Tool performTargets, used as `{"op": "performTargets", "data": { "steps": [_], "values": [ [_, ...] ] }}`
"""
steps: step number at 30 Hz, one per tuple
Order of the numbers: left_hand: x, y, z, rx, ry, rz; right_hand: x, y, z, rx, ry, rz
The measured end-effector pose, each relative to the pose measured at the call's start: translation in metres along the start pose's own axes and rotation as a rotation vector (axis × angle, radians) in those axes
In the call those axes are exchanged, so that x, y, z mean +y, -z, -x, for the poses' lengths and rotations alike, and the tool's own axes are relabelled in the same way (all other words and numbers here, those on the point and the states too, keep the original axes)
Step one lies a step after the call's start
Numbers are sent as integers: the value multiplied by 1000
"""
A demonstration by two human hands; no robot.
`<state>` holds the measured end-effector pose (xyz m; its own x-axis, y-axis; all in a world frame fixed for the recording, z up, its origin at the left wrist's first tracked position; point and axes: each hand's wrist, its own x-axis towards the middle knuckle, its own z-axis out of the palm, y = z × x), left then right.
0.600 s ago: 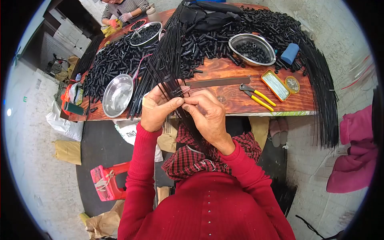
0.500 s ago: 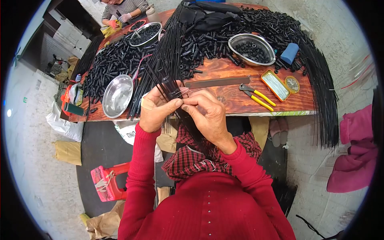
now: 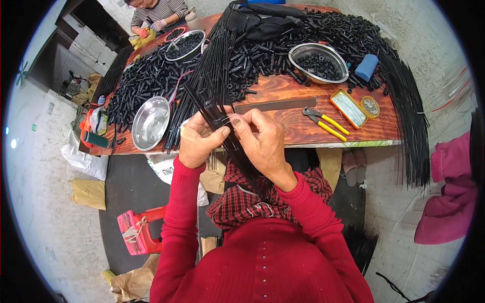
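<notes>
Landmark for all positions: my yellow-handled metal pliers [image 3: 334, 123], lying on the red-brown wood-grained bench [image 3: 275, 88].

To the left of the pliers, at and beyond the bench's near edge, I hold a slender bundle of thin black rods [image 3: 235, 151], tilted, its upper end pointing away from me and to the left. My left hand [image 3: 196, 141] has its fingers wrapped round the bundle, thumb pressed against it. My right hand [image 3: 265, 144] is against the bundle's other side, thumb and forefinger pinching a thin pale wire [image 3: 227, 120]; its exact course is too fine to trace.

Just left of the pliers' head and slightly beyond lies a flat dark strip [image 3: 275, 104]. Just right of the pliers: an orange-rimmed rectangular tin of shiny slivers [image 3: 348, 108], then a small round orange-yellow dish [image 3: 370, 107]. Beyond the pliers stands a steel bowl [image 3: 321, 79] of small black rings; beyond and to the right, a blue block [image 3: 366, 67]. Well to the left of the pliers stands a shiny steel basin [image 3: 151, 123].

Farthest from the pliers, beyond to the left, a co-worker in a striped top [image 3: 156, 12] sits with gloved hands together.
</notes>
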<state>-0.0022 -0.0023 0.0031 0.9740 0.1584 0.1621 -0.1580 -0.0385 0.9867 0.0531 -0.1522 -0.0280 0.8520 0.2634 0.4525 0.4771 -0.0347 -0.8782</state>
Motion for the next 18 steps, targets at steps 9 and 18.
{"op": "performTargets", "data": {
  "steps": [9, 18],
  "values": [
    [0, 1, -1, -103, -9, 109, 9, -1, 16, -39, -122, -376],
    [0, -15, 0, 2, 47, 45, 13, -3, 18, -173, -339, -634]
  ]
}}
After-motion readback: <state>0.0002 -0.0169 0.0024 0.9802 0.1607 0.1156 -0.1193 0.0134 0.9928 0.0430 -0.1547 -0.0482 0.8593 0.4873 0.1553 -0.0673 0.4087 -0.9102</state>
